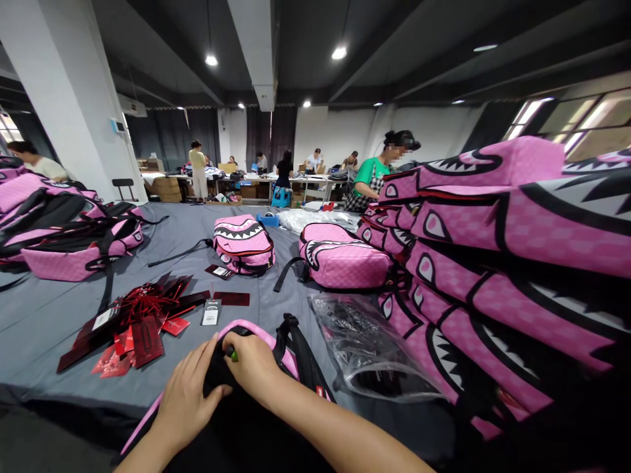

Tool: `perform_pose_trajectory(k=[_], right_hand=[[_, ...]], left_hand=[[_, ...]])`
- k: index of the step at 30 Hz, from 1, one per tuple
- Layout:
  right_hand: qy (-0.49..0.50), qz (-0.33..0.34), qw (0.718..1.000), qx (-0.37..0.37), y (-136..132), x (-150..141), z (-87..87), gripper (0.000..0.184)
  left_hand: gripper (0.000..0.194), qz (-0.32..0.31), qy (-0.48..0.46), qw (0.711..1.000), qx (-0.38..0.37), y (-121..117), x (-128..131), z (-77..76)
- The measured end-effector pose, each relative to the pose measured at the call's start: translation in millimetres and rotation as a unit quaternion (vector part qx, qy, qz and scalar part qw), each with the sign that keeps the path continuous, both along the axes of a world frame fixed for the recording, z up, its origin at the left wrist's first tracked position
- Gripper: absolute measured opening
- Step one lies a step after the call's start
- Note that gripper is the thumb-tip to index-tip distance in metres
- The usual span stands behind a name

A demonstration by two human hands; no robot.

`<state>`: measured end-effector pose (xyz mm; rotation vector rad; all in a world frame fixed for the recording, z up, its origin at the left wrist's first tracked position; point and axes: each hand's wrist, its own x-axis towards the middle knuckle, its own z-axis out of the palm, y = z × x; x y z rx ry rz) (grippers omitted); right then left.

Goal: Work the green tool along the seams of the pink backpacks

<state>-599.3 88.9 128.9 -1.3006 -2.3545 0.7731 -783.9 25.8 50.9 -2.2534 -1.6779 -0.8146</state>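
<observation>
- Left hand (pixel 185 397): holding pink-and-black fabric backpack (pixel 246 324), desk's (pixel 182 230) near edge.
- Right hand (pixel 251 362): closed around small green object (pixel 233 356).

Dark ceiling (pixel 384 39), lamps (pixel 339 53) lit; white walls (pixel 315 121), dark curtains (pixel 170 135); right windows (pixel 584 121), seemingly barred.

Table covering (pixel 276 295): matt grey cloth, lightly creased. Stacked backpacks (pixel 552 230): pink checked material, soft sheen. Bag straps (pixel 308 361): black webbing, matt. Bag (pixel 365 348): clear plastic, glossy, wrinkled. Heaped tags (pixel 148 338): red, smooth, glossy. Stool (pixel 281 196): blue, apparently plastic. Curtains (pixel 170 141): dark cloth, matt, folded.
</observation>
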Motion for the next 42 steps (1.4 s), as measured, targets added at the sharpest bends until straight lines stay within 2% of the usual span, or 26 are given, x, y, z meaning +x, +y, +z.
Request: perform_pose_trajectory(k=[3,7,10,16,25,28,35,39,42], right_hand=[[-0.063,0.034,0.997,0.03,2,1,3.6,0.034],[-0.047,0.094,0.992,0.062,6,7,3.3,0.036],[-0.053,0.126,0.987,0.08,11,11,4.1,0.032],[-0.131,0.2,0.963,0.123,22,16,8.3,0.026],[-0.124,0.23,0.932,0.252,21,21,-18.1,0.016],[-0.117,0.251,0.929,0.246,22,24,-17.5,0.015],[-0.095,0.259,0.946,0.172,27,27,-3.3,0.022],[-0.122,0.306,0.916,0.229,26,41,2.6,0.015],[-0.12,0.318,0.9,0.272,24,67,-5.4,0.017]], left_hand=[[0.089,0.001,-0.007,1.0,-0.008,0,1,-0.2],[0.091,0.008,-0.015,1.0,-0.016,0,3,3.3],[0.092,0.009,-0.016,0.999,-0.029,-1,6,6.8],[0.097,0.012,-0.011,0.999,-0.043,-1,8,9.6],[0.098,0.022,0.001,0.999,-0.028,-3,6,6.2],[0.094,0.018,0.003,1.0,-0.022,-4,6,6.5],[0.087,0.007,-0.001,1.0,-0.01,-3,6,9.1],[0.082,-0.001,0.002,1.0,-0.01,-4,5,12.0],[0.083,0.004,0.008,1.0,-0.008,-5,6,13.0]])
